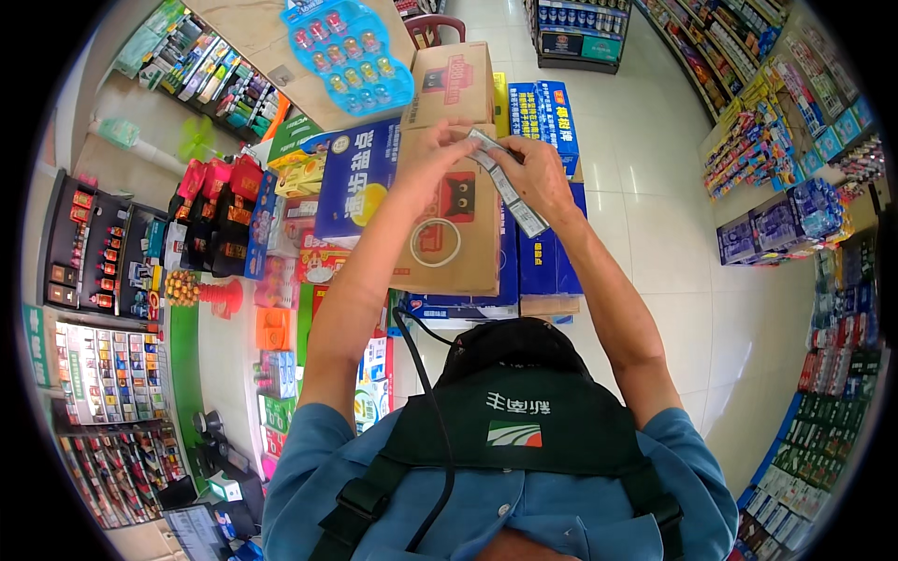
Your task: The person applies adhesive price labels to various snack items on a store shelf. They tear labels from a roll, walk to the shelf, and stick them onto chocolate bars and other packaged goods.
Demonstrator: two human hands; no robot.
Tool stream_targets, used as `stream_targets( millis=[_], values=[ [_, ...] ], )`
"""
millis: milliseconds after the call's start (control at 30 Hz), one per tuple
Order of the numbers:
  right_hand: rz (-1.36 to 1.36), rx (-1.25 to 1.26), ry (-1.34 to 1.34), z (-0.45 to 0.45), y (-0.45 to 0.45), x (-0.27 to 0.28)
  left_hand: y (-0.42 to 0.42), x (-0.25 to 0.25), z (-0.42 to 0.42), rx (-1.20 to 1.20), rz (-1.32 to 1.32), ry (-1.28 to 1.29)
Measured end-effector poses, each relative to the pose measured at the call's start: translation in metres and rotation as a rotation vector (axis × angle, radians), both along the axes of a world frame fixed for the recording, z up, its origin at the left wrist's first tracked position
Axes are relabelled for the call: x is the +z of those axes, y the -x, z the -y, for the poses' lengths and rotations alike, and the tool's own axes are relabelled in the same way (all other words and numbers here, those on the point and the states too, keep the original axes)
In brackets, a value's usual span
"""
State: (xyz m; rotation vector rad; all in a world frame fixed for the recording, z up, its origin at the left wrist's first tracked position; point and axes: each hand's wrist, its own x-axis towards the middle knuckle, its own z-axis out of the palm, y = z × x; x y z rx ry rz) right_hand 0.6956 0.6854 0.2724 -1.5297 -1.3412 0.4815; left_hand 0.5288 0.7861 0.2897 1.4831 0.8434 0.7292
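Observation:
A strip of printed paper labels [515, 203] stretches between my two hands, its lower end hanging free beside my right wrist. My left hand [436, 158] pinches the upper end between thumb and fingers. Further along, my right hand [537, 175] grips the strip near its upper part. Both hands are above stacked cardboard cartons [449, 270] that bear a black cat print. A pale ring [436, 242], perhaps a roll of tape, lies on the nearest carton below my hands.
Blue cartons [551, 263] stand under and right of the brown ones. A navy box [361, 175] sits at left, near a blue tray of small capsule-like items [351, 56] on a counter [238, 28]. Stocked shelves [793, 126] line the right; tiled floor [663, 231] runs between.

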Motion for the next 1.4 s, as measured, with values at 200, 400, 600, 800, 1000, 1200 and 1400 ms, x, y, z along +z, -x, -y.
stream_targets(
  millis=[200,400,600,800,1000,1200,1400],
  values=[
    [0.055,0.155,0.056,0.000,-0.005,0.004,0.012,-0.010,-0.012,-0.143,-0.056,-0.080],
    [-0.035,0.195,0.184,0.004,-0.011,-0.006,0.022,-0.009,-0.009,-0.119,-0.031,-0.083],
    [-0.100,0.176,0.212,0.048,-0.031,-0.035,0.042,-0.017,-0.018,0.006,0.006,-0.063],
    [-0.399,0.298,0.424,0.072,-0.044,-0.027,0.043,-0.016,-0.014,-0.188,0.019,0.021],
    [-0.628,0.412,0.414,0.048,-0.028,-0.003,0.011,-0.004,0.004,-0.394,-0.035,-0.017],
    [-0.830,0.299,0.179,0.037,-0.024,-0.028,-0.002,-0.002,0.014,-0.392,0.052,0.037],
    [-0.637,0.250,0.120,0.040,-0.024,-0.025,0.001,-0.015,0.003,-0.448,-0.086,0.134]
  ],
)
